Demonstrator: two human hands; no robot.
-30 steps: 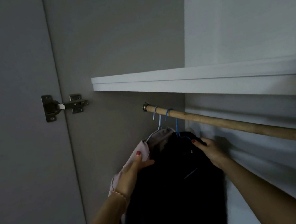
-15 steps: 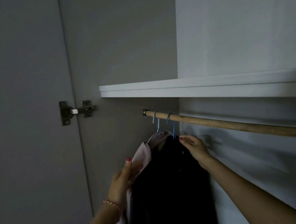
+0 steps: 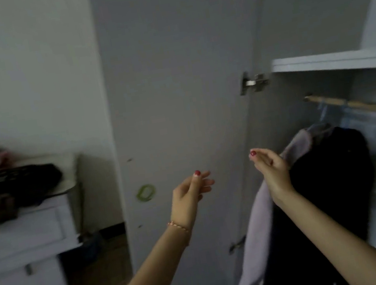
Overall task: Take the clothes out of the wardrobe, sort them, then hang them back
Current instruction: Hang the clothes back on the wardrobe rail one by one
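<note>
Two garments hang on blue hangers from the wooden rail inside the wardrobe: a pale pink one and a black one to its right. My left hand floats in front of the open wardrobe door, fingers loosely curled, holding nothing. My right hand is raised just left of the garments, also loosely curled and empty, touching neither. A pile of dark and patterned clothes lies on the white dresser at the left.
A white shelf runs above the rail. A metal hinge joins the door to the wardrobe side. A green ring-shaped mark sits on the door. Brown floor shows between the dresser and the door.
Both hands have let go of the hanging garments and drawn back to the left. My view has swung left, bringing the door, the dresser and the clothes pile into sight.
</note>
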